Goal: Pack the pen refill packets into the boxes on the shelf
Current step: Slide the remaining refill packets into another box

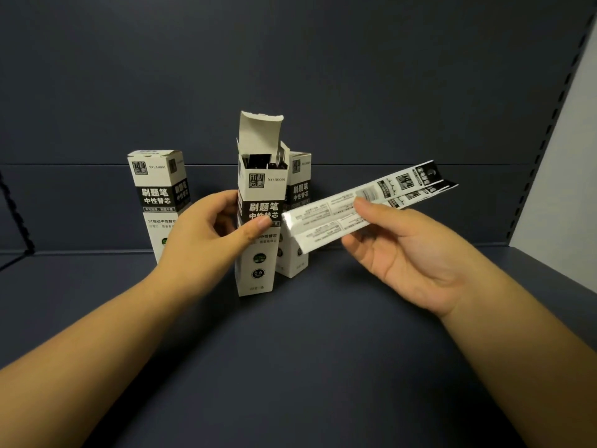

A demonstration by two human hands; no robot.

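Three tall white-and-black boxes stand on the dark shelf [307,350]. My left hand [206,231] grips the middle box [261,195] around its side; its top flap stands open and dark packet ends show inside. My right hand [410,253] pinches two long flat white-and-black refill packets [336,215] between thumb and fingers, held slanted to the right of the open box, their lower ends close to its front. A closed box [158,192] stands to the left. The third box [297,202] stands behind the middle one, partly hidden.
The shelf's dark back panel [290,76] rises right behind the boxes. A pale upright with a row of slots [549,130] bounds the shelf on the right. A dark wire piece [16,218] shows at the left edge.
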